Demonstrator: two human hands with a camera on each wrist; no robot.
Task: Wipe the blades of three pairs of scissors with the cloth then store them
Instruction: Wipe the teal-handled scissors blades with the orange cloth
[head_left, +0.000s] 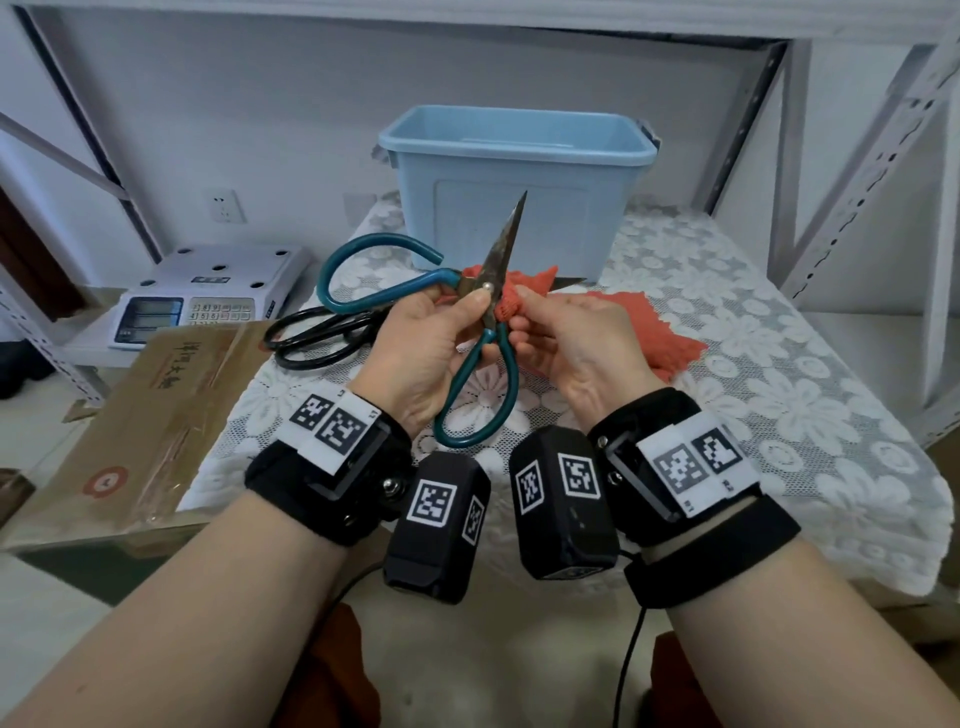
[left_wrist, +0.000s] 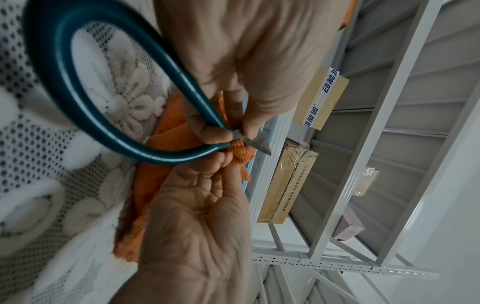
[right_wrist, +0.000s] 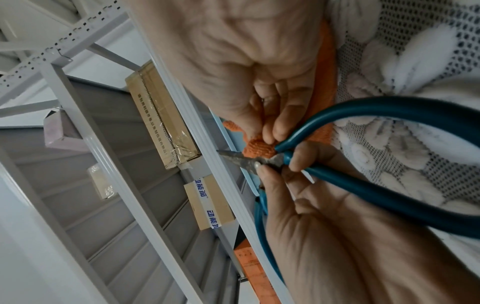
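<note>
Left hand (head_left: 431, 343) gripping teal scissors (head_left: 470, 332) at the pivot above the surface (head_left: 727, 332), right hand (head_left: 566, 343) pinching orange cloth (head_left: 519, 299) round one blade. Probably early: black scissors (head_left: 317, 332) unstored, blue bin (head_left: 519, 192) waiting behind.

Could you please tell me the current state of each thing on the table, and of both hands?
Teal scissors: blades spread open, held up.
Orange cloth: bunched against one blade, the rest lying on the table.
Black scissors: lying on the table, untouched.
Blue bin: lid off.
Left hand: pinching the teal scissors at the pivot.
Right hand: gripping the cloth.
</note>
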